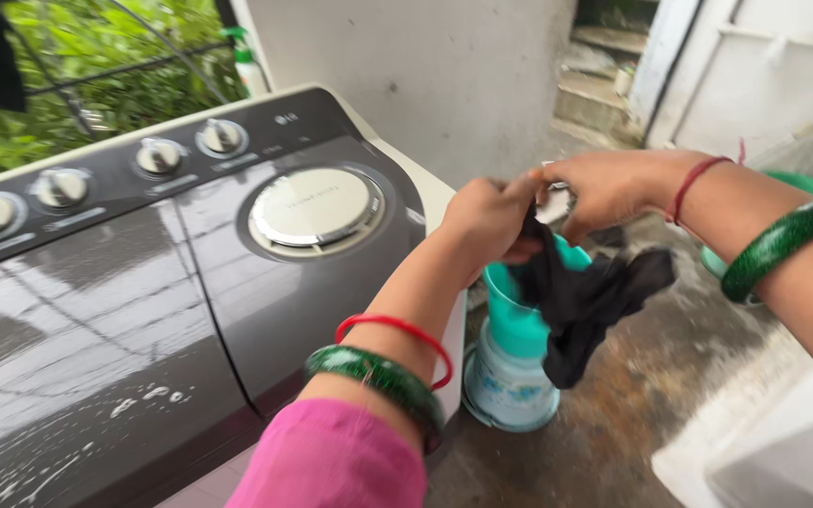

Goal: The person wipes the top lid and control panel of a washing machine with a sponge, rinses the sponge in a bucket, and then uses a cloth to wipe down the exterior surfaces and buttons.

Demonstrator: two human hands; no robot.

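- Beside the washing machine (190, 282), over the wet concrete floor (632, 395), both hands hold up a black cloth (585, 301) in the air.
- Left hand (486, 221): its grip is clamped on the cloth's upper edge, fingers curled tight around a bunched part.
- Right hand (604, 188): its grip is pinched together on the same upper edge, just beside the left hand, the two nearly touching.
- Below the cloth stands a teal jug (519, 315) set into a pale round container (510, 386) with a faint printed pattern; what lies inside either one cannot be told, since the cloth hangs across the jug's mouth.
- A green tub (806, 183) shows partly behind the right forearm; its contents are hidden.
- Cloth: thin, limp, dark and crumpled, drooping in loose folds down to the pale container's shoulder.
- Machine top: glossy dark grey, flat, wet with scattered droplets and foam, with a round silver lid (317, 209) and four silver knobs (157, 155) along the raised back panel.
- Wrists: green glassy bangles and red thread on each; a pink sleeve (331, 461) covers the left arm.
- Edges and room: the machine's white rim runs close along the left forearm; open floor lies to the right of the jug, bounded by a pale ledge (764, 423) at lower right and steps (599, 85) beyond.
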